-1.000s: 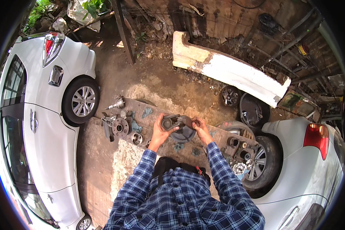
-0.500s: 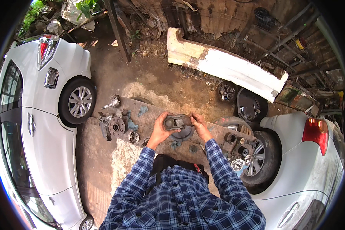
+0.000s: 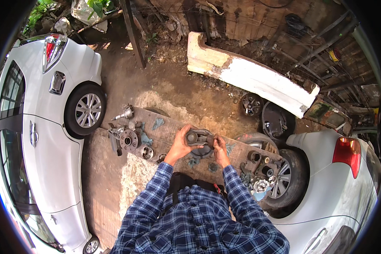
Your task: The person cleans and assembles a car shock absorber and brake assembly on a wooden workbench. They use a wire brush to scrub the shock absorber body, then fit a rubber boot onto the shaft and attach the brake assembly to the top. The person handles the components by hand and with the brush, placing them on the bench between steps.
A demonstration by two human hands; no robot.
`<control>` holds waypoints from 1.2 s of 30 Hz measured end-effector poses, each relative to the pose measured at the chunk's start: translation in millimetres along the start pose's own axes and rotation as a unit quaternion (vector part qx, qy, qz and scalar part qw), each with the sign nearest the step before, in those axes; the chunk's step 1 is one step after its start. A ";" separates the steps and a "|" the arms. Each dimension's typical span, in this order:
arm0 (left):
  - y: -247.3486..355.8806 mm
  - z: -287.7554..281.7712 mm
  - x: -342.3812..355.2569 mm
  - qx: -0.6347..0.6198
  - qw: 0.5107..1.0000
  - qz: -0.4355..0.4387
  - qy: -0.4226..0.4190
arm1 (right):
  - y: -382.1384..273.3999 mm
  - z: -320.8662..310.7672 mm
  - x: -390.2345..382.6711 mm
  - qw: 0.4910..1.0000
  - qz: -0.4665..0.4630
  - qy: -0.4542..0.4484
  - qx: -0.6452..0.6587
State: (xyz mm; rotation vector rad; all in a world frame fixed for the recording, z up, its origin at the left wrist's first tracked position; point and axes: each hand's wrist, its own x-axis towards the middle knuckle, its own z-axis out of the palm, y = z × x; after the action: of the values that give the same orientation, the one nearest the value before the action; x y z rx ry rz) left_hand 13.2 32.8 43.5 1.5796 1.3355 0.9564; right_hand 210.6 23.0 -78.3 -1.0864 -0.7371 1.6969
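Both hands are around a dark metal part with a round cupped end [image 3: 194, 136], held above a dark round piece [image 3: 201, 151] on a worn board [image 3: 165, 131]. My left hand [image 3: 181, 144] grips the part's left end. My right hand [image 3: 220, 150] has its fingers closed on the right end, where a smaller dark piece is partly hidden. On the board's left lie a hub with a flange [image 3: 128, 139], a shaft-like part [image 3: 125, 114], a metal ring [image 3: 147, 152] and blue scraps [image 3: 158, 122]. Several rings and metal parts [image 3: 260, 184] sit at the right.
White cars stand left [image 3: 51, 148] and right [image 3: 326, 186]. A tyre [image 3: 296, 178] is behind the board's right end. A worn white bumper [image 3: 245, 74], a dark round container [image 3: 277, 120] and scrap stand before a rusty fence [image 3: 237, 21]; a post [image 3: 133, 38] rises beyond the board.
The held part has turned slightly and my hands have come a little closer together. My right hand is slightly lower, and its fingers have shifted on the part.
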 end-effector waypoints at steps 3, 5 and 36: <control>1.8 4.2 0.7 -0.009 1.000 -0.001 0.006 | -0.3 -1.7 -1.6 0.996 -0.085 -0.024 -0.022; 2.9 4.6 2.6 -0.017 1.000 -0.020 0.005 | -1.3 -5.9 -0.4 0.993 -0.091 -0.017 -0.080; -7.4 -5.7 11.8 -0.014 0.999 -0.032 0.013 | 27.8 1.3 -5.9 0.990 -0.047 0.135 0.021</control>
State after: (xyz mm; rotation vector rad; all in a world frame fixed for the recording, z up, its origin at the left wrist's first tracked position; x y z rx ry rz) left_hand 7.1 45.8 39.0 1.5000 1.3764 0.9542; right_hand 199.3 7.5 -99.2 -1.2031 -0.5678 1.4446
